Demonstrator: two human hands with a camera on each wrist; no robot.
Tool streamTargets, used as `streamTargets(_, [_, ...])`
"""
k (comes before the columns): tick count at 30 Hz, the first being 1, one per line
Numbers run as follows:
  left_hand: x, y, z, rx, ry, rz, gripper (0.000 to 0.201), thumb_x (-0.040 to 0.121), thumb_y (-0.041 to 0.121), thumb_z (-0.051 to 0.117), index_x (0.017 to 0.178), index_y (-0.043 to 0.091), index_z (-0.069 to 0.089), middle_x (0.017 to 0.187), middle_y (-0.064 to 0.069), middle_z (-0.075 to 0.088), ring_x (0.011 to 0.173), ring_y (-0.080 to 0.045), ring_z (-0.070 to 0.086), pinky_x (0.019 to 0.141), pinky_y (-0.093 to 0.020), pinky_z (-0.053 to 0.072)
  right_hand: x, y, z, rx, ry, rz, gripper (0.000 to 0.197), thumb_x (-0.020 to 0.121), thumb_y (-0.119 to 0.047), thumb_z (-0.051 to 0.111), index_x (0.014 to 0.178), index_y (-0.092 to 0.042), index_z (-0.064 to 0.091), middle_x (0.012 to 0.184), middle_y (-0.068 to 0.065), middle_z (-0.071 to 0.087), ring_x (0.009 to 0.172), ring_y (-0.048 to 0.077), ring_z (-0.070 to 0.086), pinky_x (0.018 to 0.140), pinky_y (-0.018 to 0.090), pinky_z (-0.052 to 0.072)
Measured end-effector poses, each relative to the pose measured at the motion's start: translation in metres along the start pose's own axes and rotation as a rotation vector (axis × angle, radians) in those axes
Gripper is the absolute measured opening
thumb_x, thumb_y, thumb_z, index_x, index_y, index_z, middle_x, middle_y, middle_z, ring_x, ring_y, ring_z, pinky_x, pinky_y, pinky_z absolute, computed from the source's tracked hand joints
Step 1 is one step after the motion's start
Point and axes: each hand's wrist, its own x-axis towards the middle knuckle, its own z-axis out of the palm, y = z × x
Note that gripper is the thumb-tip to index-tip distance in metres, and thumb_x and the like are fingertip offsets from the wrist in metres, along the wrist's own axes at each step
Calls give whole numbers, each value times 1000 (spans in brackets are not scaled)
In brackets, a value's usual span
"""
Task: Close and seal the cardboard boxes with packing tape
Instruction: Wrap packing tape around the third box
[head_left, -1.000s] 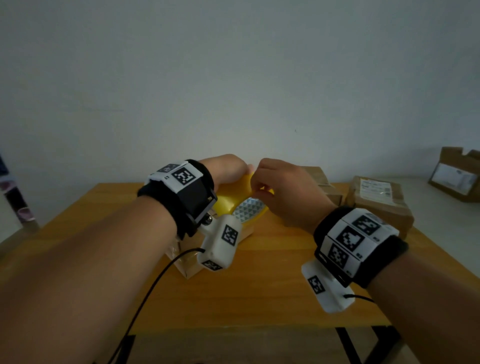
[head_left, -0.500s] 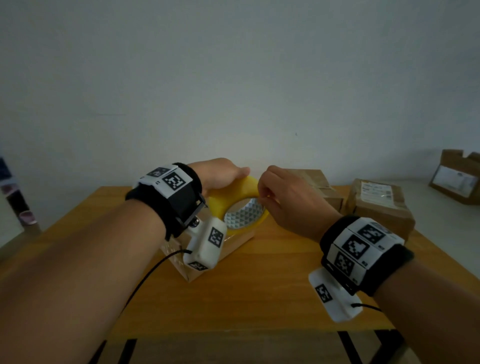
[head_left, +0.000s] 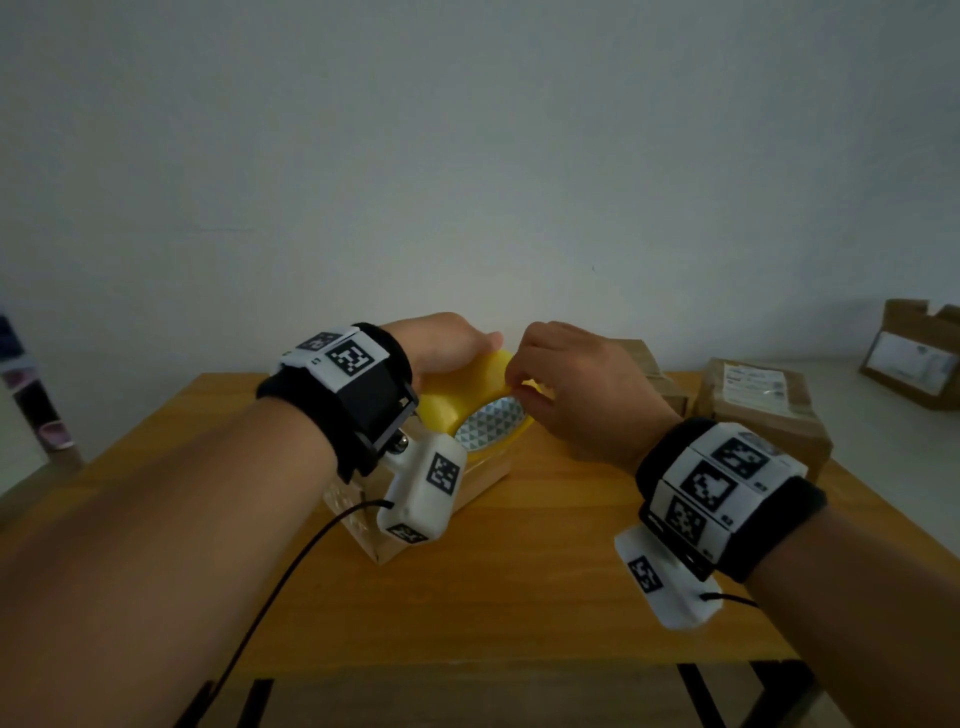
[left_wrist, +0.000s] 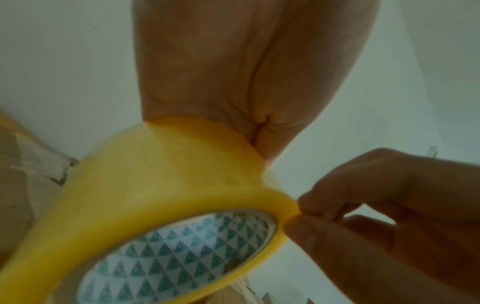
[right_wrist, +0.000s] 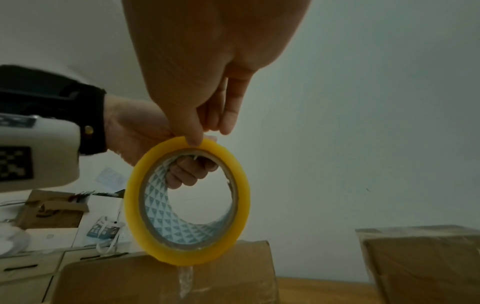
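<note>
A yellow roll of packing tape (head_left: 470, 395) (left_wrist: 166, 197) (right_wrist: 187, 255) with a triangle-patterned core is held upright above a small cardboard box (head_left: 478, 480) (right_wrist: 166, 281) on the wooden table (head_left: 519, 582). My left hand (head_left: 441, 345) (right_wrist: 135, 135) grips the roll, fingers hooked through its core. My right hand (head_left: 566, 384) (left_wrist: 376, 216) pinches at the roll's outer edge with thumb and fingertip (right_wrist: 193, 139). A strip of clear tape (right_wrist: 185, 281) runs down the box's near face.
Two more cardboard boxes stand at the table's back right, one plain (head_left: 649, 374) and one with a white label (head_left: 763, 405) (right_wrist: 426, 265). An open box (head_left: 914, 353) sits on a white surface further right. White drawers and clutter (right_wrist: 52, 236) lie left.
The roll and both hands dropped slightly toward the box, and the view shifted. My right fingertips stay working at the roll's edge.
</note>
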Motion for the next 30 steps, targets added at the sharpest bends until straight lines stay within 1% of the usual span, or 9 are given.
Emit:
streamTargets(6, [-5,6,5,208,22,22,51,99,41,43,123,-1,58,129,-18,57,119,-34,53,103,-41,41,2,-1,-1,45,-96,-12,7,75,-4,63,71,-10,62,75,3,57,65,21,52,53,28,37])
streamTargets(11, [-6,10,8,385,6,69,36,99,34,37,91,7,59,114,-17,62,95,-28,55,80,-31,38,0,-4,-1,24,-129,-9,11,72,-2,65,70,-11,60,73,1,56,61,12,40,52,14,22])
streamTargets(16, [-2,11,9,492,3,94,34,99,35,36,85,9,52,97,-10,56,86,-23,50,75,-30,35,-4,-2,2,92,-145,24,3,74,-6,60,74,-9,59,75,4,56,62,13,39,53,21,28])
streamTargets(19, [-5,14,10,544,-14,111,41,101,33,35,74,8,52,94,-11,56,84,-23,50,73,-30,36,-5,-4,3,113,-160,37,4,75,-7,60,74,-10,58,75,-2,50,62,12,38,53,15,26])
streamTargets(21, [-8,15,10,553,-40,122,41,102,30,33,81,5,58,101,-17,60,87,-25,53,73,-29,35,-5,-4,4,129,-162,56,6,76,-6,61,75,-11,57,76,-5,46,62,11,37,54,11,23])
streamTargets(23, [-10,15,9,532,-45,119,42,103,28,32,105,-3,61,115,-21,60,90,-26,50,76,-28,34,-6,-4,4,152,-162,83,8,78,-6,62,76,-11,56,76,-6,45,59,7,35,53,11,23])
streamTargets(25, [-10,13,9,489,-47,112,44,101,30,34,117,-3,59,123,-22,58,91,-21,45,79,-29,35,-7,-4,4,174,-174,107,8,79,-7,62,77,-11,55,76,-5,45,59,5,36,52,11,25])
streamTargets(27, [-7,9,8,446,-49,131,43,100,34,37,106,-1,63,119,-22,60,88,-22,48,79,-30,38,-7,-4,3,215,-180,123,9,78,-6,62,77,-11,54,76,-4,46,61,10,40,54,13,28])
streamTargets(30, [-6,6,7,336,-92,165,51,98,44,39,94,0,64,104,-20,65,81,-23,53,77,-34,43,-6,-4,-1,269,-166,162,16,76,-7,62,75,-17,49,74,-5,46,63,17,46,56,25,36])
